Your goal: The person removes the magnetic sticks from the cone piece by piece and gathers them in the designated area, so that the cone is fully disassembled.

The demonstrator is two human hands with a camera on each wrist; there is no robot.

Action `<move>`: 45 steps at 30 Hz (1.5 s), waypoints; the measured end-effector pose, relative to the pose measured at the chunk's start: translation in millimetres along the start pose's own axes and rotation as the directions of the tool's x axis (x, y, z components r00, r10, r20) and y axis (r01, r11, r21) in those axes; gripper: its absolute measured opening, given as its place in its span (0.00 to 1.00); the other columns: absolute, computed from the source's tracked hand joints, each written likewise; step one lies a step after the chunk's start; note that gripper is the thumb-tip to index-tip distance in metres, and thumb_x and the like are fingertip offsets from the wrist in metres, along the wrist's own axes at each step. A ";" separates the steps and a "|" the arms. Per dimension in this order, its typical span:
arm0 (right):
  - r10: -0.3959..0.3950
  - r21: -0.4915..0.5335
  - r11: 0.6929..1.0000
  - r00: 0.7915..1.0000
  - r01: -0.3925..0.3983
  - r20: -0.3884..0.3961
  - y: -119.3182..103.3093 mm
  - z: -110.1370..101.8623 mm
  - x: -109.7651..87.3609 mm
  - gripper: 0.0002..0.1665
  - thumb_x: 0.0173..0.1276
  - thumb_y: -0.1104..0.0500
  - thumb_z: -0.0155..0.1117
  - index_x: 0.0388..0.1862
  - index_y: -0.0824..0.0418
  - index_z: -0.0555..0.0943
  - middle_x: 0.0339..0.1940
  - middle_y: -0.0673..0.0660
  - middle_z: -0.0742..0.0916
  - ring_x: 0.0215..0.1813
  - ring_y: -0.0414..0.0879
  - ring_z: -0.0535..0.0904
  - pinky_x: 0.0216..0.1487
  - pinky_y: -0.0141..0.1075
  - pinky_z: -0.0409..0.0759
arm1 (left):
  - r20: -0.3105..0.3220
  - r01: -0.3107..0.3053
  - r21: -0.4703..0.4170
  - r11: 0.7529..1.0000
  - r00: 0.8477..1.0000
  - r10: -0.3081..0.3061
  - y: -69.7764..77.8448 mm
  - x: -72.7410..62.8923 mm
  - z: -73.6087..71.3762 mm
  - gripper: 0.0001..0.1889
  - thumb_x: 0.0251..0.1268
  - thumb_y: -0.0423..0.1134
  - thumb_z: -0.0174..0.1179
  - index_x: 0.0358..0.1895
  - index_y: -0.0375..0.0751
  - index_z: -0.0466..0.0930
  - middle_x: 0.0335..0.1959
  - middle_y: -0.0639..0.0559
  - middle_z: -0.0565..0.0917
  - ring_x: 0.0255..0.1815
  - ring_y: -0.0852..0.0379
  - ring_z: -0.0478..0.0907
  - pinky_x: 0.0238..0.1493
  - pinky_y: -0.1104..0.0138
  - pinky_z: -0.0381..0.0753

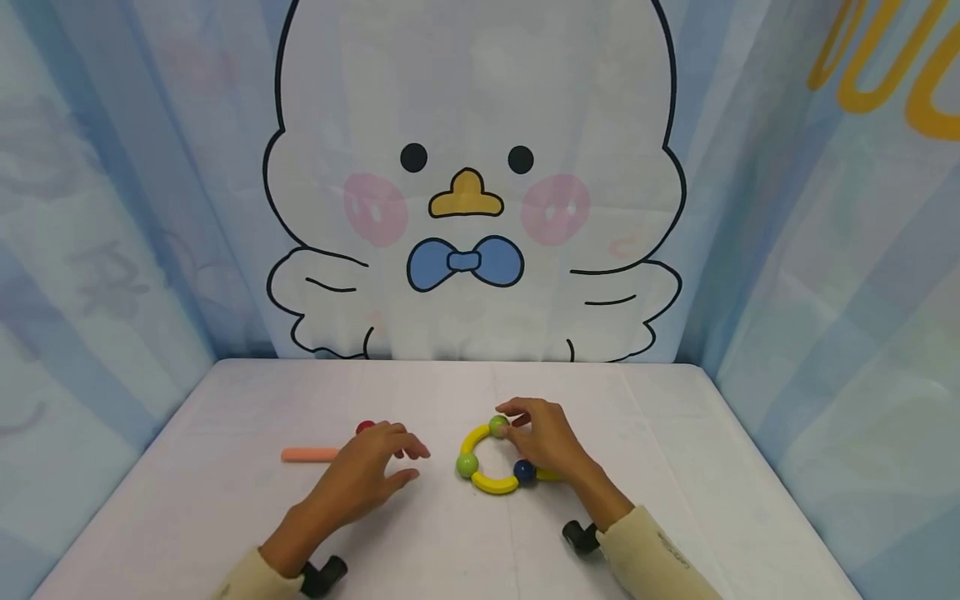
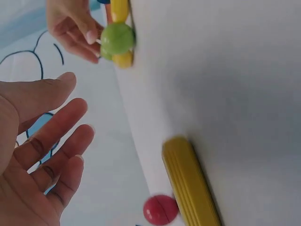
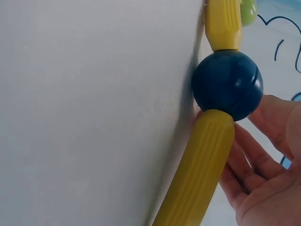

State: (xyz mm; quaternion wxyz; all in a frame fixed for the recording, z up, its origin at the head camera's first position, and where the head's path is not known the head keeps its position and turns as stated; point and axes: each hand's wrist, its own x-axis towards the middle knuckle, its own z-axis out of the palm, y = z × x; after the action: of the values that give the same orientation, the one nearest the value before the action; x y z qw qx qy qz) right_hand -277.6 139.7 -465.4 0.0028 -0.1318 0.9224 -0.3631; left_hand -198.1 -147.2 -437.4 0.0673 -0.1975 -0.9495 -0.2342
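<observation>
In the head view, a partial ring of yellow curved pieces (image 1: 492, 483) joined by balls lies on the table. My right hand (image 1: 546, 437) bends over its far side, thumb and fingers at the far green ball (image 1: 498, 426). A second green ball (image 1: 467, 464) forms the ring's left side, and a dark blue ball (image 1: 524, 472) sits below my right hand. My left hand (image 1: 367, 471) hovers apart from the ring, fingers loosely spread and holding nothing. Behind it, an orange stick (image 1: 309, 455) and a red ball (image 1: 365, 427) are partly hidden.
A ridged yellow stick (image 2: 190, 181) lies beside the red ball in the left wrist view. Another yellow piece (image 3: 195, 172) extends from the blue ball toward the right wrist camera. The white table (image 1: 600, 392) meets printed curtains (image 1: 465, 325) behind and at both sides.
</observation>
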 end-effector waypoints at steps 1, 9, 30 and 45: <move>-0.001 -0.011 1.000 1.000 0.001 -0.007 0.1 -1.4 -2.1 0.20 0.73 0.58 0.74 0.62 0.51 0.87 0.58 0.51 0.90 0.57 0.48 0.86 0.57 0.46 0.88 | -0.001 -0.009 -0.011 1.000 1.000 0.009 3.2 2.5 2.2 0.13 0.60 0.36 0.79 0.47 0.53 0.91 0.42 0.60 0.88 0.44 0.58 0.82 0.46 0.67 0.84; -0.025 -0.040 0.999 0.998 0.023 -0.052 2.0 -15.3 -20.0 0.15 0.72 0.56 0.75 0.57 0.53 0.89 0.52 0.51 0.92 0.55 0.49 0.87 0.61 0.51 0.86 | 0.022 -0.065 -0.053 0.996 0.998 0.067 22.7 19.0 23.4 0.13 0.62 0.38 0.78 0.49 0.54 0.90 0.43 0.62 0.88 0.46 0.59 0.81 0.49 0.67 0.85; 0.005 -0.088 0.996 0.999 -0.002 0.036 30.4 -39.1 -58.0 0.14 0.61 0.64 0.82 0.44 0.51 0.91 0.43 0.45 0.91 0.45 0.39 0.83 0.55 0.47 0.84 | 0.065 -0.209 0.011 0.978 0.976 0.208 68.4 58.4 75.7 0.17 0.61 0.43 0.79 0.53 0.53 0.89 0.43 0.60 0.88 0.47 0.61 0.80 0.49 0.68 0.82; -0.080 -0.204 0.975 0.996 0.086 0.039 32.1 -33.4 -55.4 0.17 0.55 0.68 0.84 0.35 0.47 0.91 0.33 0.39 0.87 0.40 0.37 0.79 0.47 0.34 0.79 | 0.079 -0.263 0.108 0.959 0.964 0.255 76.5 73.0 90.9 0.15 0.60 0.45 0.80 0.49 0.52 0.91 0.45 0.60 0.88 0.47 0.63 0.79 0.54 0.68 0.81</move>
State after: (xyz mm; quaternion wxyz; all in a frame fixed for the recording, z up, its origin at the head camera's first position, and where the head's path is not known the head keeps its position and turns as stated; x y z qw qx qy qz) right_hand -235.2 198.1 -467.3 -0.0120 -0.1754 0.9485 -0.2637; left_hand -236.8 -17.1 -469.4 0.0784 -0.3232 -0.9293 -0.1608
